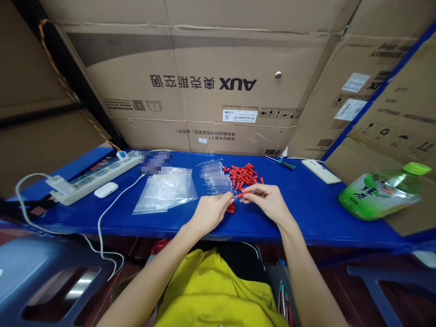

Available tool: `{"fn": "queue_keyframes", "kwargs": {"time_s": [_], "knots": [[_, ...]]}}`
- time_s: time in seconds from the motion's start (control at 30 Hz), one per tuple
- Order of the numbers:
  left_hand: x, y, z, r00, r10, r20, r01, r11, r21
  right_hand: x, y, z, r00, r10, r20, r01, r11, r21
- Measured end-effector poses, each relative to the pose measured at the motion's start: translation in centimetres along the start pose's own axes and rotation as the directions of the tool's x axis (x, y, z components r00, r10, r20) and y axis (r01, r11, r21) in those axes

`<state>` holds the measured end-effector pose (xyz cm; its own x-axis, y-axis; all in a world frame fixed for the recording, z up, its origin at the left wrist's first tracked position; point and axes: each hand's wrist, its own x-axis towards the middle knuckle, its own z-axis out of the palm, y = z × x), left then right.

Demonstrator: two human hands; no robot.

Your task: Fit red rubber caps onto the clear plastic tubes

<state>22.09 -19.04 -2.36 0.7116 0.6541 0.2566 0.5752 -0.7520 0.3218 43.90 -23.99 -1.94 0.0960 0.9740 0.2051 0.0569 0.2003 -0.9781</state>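
Note:
My left hand (211, 211) is closed in a pinch on a thin clear tube (235, 196), mostly hidden by the fingers. Facing it, my right hand (269, 200) pinches a red rubber bulb (243, 194), its narrow end at the tube's end. Whether the tube sits inside the bulb I cannot tell. Just beyond my left hand lies a row of clear tubes (214, 176), roughly side by side. A heap of red bulbs (243, 173) is spread behind my right hand. A few more bulbs (231, 209) lie between my hands.
Clear plastic bags (165, 190) lie left of the tubes. Farther left are a white earbud case (106, 190) and a power strip (102, 175) with cables. A green screwdriver (286, 164), a phone (320, 171) and a green bottle (378, 193) are rightward. Cardboard (204, 54) walls the back.

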Motion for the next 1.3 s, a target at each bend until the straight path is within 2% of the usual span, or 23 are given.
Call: {"fn": "queue_keyframes", "kwargs": {"time_s": [0.8, 1.03, 1.17, 1.3], "knots": [[0.0, 0.0, 0.0, 0.999, 0.005, 0.043, -0.007, 0.999, 0.054, -0.1, -0.2, 0.4, 0.999, 0.027, 0.042, -0.028, 0.999, 0.033], [-0.1, 0.0, 0.1, 1.000, 0.021, 0.006, -0.021, 0.999, 0.033, -0.1, 0.1, 0.4, 0.998, 0.026, 0.058, -0.028, 0.999, 0.022], [-0.1, -1.0, -0.7, 0.999, 0.017, -0.051, -0.016, 0.999, 0.031, 0.1, 0.3, 0.8, 0.997, -0.061, 0.056, 0.068, 0.991, -0.116], [-0.1, -3.0, -2.6, 0.996, 0.067, -0.054, -0.066, 0.998, 0.020, 0.5, 0.5, 2.3, 0.967, -0.234, 0.102, 0.255, 0.884, -0.392]]}}
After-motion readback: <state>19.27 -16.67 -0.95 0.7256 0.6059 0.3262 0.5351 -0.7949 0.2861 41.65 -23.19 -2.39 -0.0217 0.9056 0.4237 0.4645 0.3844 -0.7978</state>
